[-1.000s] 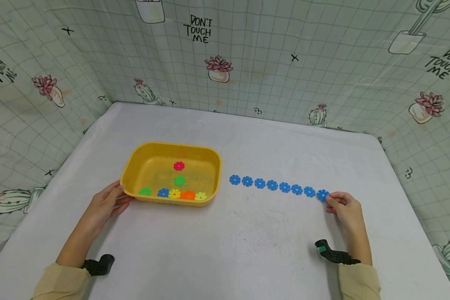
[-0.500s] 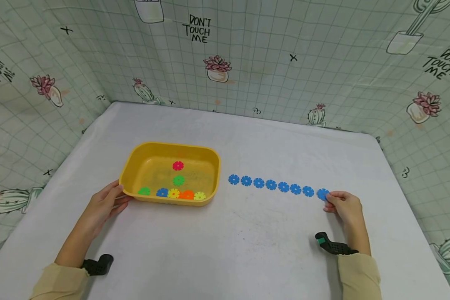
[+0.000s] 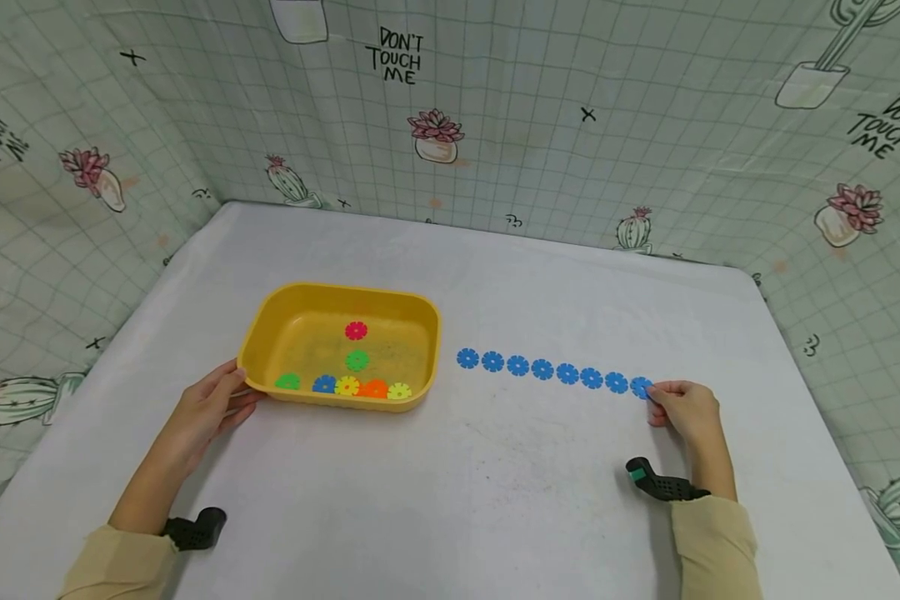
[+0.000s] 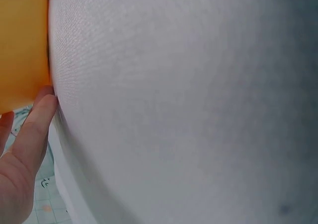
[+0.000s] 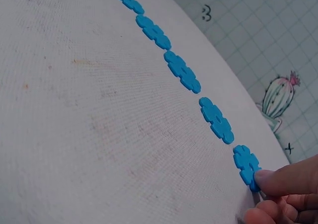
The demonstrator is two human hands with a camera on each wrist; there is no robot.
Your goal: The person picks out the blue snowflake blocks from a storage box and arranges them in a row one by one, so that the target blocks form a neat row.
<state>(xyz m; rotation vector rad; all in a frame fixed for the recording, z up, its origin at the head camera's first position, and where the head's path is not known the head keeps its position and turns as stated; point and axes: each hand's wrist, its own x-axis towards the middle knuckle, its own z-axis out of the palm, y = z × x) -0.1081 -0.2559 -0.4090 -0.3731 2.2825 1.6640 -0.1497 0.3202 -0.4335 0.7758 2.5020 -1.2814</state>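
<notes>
At the right end of a row of blue flower-shaped plastic discs (image 3: pixel 542 369), my right hand (image 3: pixel 688 410) pinches the last blue disc (image 3: pixel 641 387) by its edge. In the right wrist view the thumb lies on that disc (image 5: pixel 246 163), with a narrow gap to its neighbour (image 5: pixel 216 120). My left hand (image 3: pixel 206 414) holds the near left corner of a yellow plastic tray (image 3: pixel 420 358). Its fingers (image 4: pixel 32 129) touch the tray's outer wall (image 4: pixel 22 45) low down, in the left wrist view.
Inside the tray lie several discs: a pink one (image 3: pixel 356 331), a green one (image 3: pixel 357 360), a blue one (image 3: pixel 325 384) and others along the near wall. White cloth (image 3: pixel 450 500) covers the table. A patterned curtain (image 3: pixel 510 125) stands around its far and side edges.
My right hand has slid the last blue disc slightly left, closing the gap to the row. The left hand and tray stay put.
</notes>
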